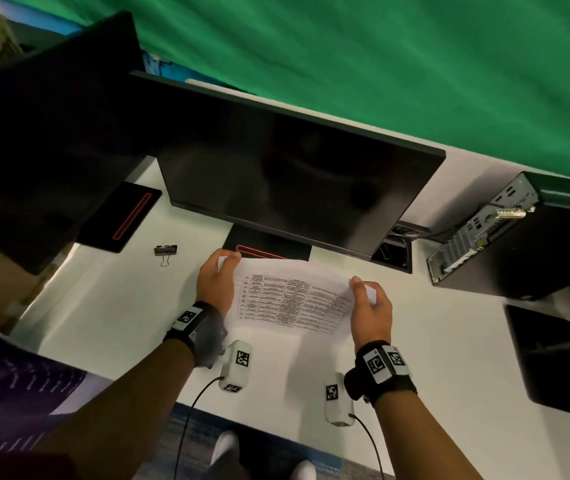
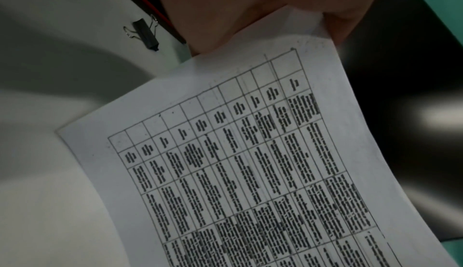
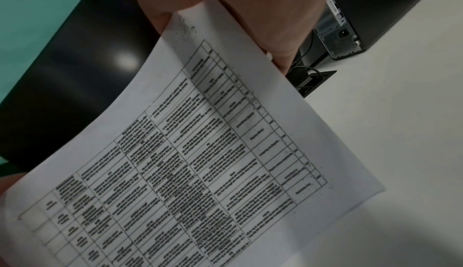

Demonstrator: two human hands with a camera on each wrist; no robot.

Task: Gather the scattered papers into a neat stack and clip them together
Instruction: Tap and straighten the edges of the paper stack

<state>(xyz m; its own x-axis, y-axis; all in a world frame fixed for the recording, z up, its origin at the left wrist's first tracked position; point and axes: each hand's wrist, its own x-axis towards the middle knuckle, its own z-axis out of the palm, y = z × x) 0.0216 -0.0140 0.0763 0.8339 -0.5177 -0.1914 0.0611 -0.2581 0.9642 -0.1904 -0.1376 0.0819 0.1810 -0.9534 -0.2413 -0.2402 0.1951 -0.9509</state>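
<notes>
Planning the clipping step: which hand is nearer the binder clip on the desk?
Left. The left hand grips the papers just right of the binder clip; the right hand holds their far side.

The papers (image 1: 290,299) carry a printed table whose text is too blurred to read in any view, and how many sheets are stacked cannot be told. The left hand (image 1: 215,282) and right hand (image 1: 370,311) hide the sheets' side edges, and most of their fingers are out of sight behind the paper. In the left wrist view the sheet runs off the bottom edge, while the binder clip (image 1: 165,251) is too small to show detail.
</notes>
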